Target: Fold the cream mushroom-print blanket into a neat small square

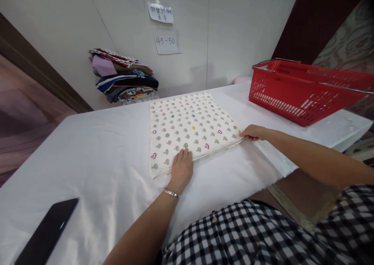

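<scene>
- A folded cloth [188,126], cream with small mushroom prints in grey, red, green and blue, lies flat in a rough square near the middle of the table [87,156], closer to its near edge than to the wall
- The left hand [181,168] rests palm down on the cloth's near edge, fingers spread flat, gripping nothing; a thin metal bracelet [171,193] sits at the wrist
- The right hand [253,133] is at the cloth's right-hand corner, fingers curled and pinching the layered edge there
- The cloth looks soft and woven, in several layers, its near left corner lying a little loose
- The table is covered in smooth white fabric with faint creases
- A red plastic basket [304,91] with slotted walls and metal handles stands at the far right corner, well apart from the cloth
- A stack of folded garments [124,76] in mixed colours sits at the far edge against the wall
- A dark flat phone [46,234] lies at the near left corner
- Two paper notes [163,27] hang on the wall
</scene>
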`<state>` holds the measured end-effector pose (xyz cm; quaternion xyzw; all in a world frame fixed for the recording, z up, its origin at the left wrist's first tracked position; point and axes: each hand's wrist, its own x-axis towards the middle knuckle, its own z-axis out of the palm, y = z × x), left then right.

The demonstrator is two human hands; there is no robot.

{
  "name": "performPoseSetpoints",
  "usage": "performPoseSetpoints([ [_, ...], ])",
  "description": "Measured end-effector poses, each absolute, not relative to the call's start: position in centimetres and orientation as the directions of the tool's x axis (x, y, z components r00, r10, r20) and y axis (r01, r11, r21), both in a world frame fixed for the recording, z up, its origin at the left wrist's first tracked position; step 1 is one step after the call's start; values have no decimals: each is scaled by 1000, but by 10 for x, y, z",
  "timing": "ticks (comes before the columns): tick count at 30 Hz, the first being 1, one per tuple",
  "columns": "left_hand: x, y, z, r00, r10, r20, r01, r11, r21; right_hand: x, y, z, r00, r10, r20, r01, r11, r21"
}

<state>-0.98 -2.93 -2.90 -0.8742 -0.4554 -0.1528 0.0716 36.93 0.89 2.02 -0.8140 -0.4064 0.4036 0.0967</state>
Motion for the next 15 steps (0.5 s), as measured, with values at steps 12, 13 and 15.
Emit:
performPoseSetpoints([
  [12,-9,-31,-27,539,786,304,824,-566,2,368,5,21,395,666,-633,517,-731,-446],
  [13,-9,-31,-27,540,785,303,824,-567,0,367,5,22,387,660,-644,505,-736,-450],
  [15,-9,-32,-26,543,781,309,820,-572,4,365,5,24,377,655,-655,489,-741,-460],
])
